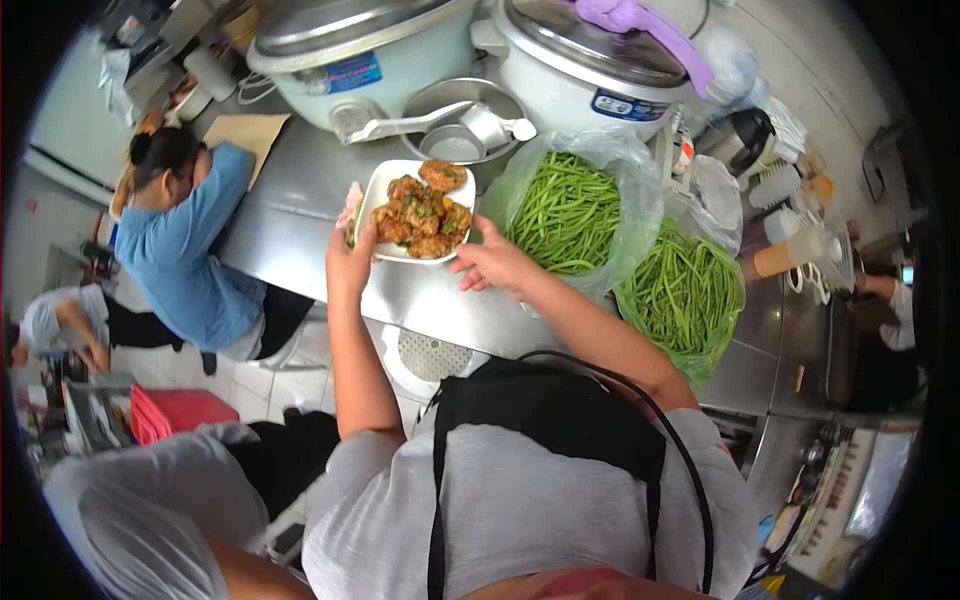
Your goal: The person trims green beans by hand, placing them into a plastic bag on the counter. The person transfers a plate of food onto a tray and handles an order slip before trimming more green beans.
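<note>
A white square plate (385, 180) holds several browned, glazed pieces of food (425, 222) with green bits on them. My left hand (350, 262) is closed on the plate's lower left edge, thumb at the rim and the other fingers mostly hidden. Close to the plate's right edge, my right hand (490, 262) has its fingers apart; whether a fingertip touches the rim I cannot tell. Just right of that hand, a clear plastic bag (640, 185) is full of green beans (565, 210). A small pinkish thing (352, 205), unclear in kind, lies left of the plate.
Two large rice cookers (410, 60) (550, 75) stand behind a metal bowl (425, 100) with a white-handled scoop. A second bag of green beans (690, 290) sits at the right. At the left, a person in blue (190, 240) leans on the steel counter (270, 235).
</note>
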{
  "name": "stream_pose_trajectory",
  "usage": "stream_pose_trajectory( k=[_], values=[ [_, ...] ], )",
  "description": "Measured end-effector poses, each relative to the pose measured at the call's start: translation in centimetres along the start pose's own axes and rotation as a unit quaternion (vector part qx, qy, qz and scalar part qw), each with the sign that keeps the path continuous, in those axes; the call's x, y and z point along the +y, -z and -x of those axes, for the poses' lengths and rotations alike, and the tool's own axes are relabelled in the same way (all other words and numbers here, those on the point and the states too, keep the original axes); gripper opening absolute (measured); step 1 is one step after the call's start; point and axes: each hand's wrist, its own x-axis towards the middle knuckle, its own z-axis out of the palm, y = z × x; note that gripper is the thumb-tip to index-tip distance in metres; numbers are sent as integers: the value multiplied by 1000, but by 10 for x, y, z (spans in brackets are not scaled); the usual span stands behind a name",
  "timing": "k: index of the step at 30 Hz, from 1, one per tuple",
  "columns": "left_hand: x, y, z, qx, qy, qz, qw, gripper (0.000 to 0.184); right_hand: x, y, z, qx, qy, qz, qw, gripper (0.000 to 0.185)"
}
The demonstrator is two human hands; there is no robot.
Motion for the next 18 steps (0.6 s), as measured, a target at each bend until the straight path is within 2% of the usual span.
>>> stream_pose_trajectory(
  k=[2, 4, 5, 6, 7, 8, 9, 10, 11, 12, 14, 16, 18],
  values=[
    [23, 3, 11, -100, 159, 121, 975, 36, 6, -8, -14, 14, 4, -44, 999, 65],
    [22, -2, 16, -76, 142, 167, 973, 35, 10, -15, -23, 37, 11, -71, 997, 69],
    [-1, -7, 9, -55, 107, 154, 981, 36, 10, -21, -23, 66, 12, -77, 995, 71],
    [7, -6, 13, -62, 103, 158, 980, 34, 19, -23, -30, 68, 51, -105, 991, 73],
    [-24, -2, 4, -85, 9, 34, 996, 36, 17, -26, -24, 75, 60, -131, 987, 72],
    [-54, 2, -4, -81, -92, -109, 986, 38, 23, -26, -28, 68, 84, -139, 984, 70],
    [-84, 5, -11, -52, -185, -229, 954, 39, 25, -26, -23, 58, 128, -179, 974, 68],
    [11, 3, 21, -79, 151, 93, 981, 34, 19, -24, -8, 63, 128, -179, 974, 68],
    [-8, -5, 17, -12, 124, 154, 980, 28, 29, -27, -20, 100, 161, -207, 960, 68],
    [35, -6, 37, -25, 138, 158, 977, 28, 21, -13, 1, 57, 165, -165, 971, 68],
    [93, -20, 59, -59, 102, 199, 973, 34, 10, 5, 39, 84, 166, -145, 972, 68],
    [119, -57, 70, -80, 10, 142, 987, 31, 13, 45, 83, 129, 191, -209, 950, 68],
    [152, -91, 92, -165, 22, 219, 961, 32, 17, 84, 125, 172, 184, -233, 939, 69]
  ],
)
